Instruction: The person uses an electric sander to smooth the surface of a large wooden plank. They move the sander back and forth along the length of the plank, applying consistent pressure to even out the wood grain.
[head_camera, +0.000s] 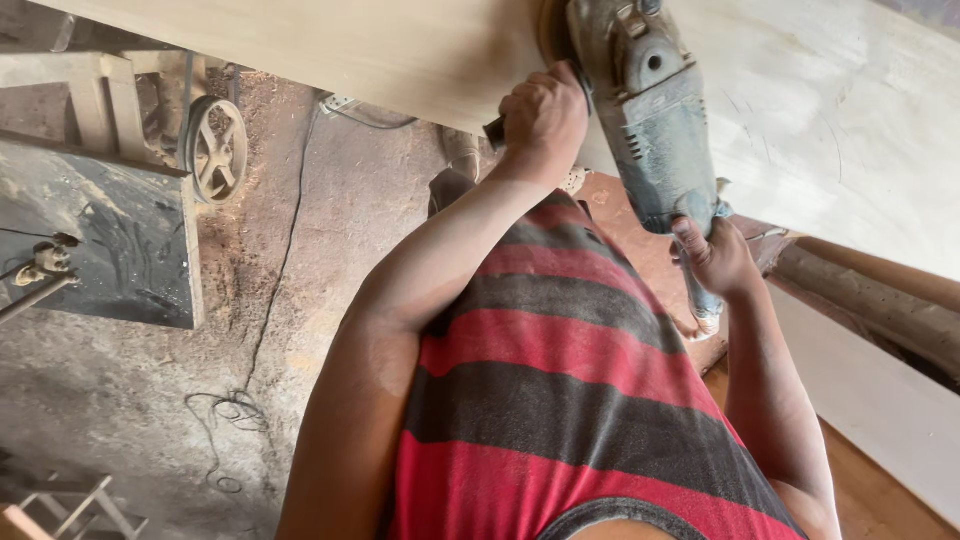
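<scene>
On the pale wooden board, angle grinder lying with disc end pressed against the surface near board's middle edge. Long axis running from disc, up at the board, down toward the striped shirt. Left hand clenched round side handle, just beside the disc end, touching the board edge. Right hand wrapped round tail of the body, farther from the board. Cable trailing over dusty floor, well apart from the board.

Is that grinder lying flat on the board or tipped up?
Lying flat: the grinder has its disc end against the pale wooden board.
</scene>
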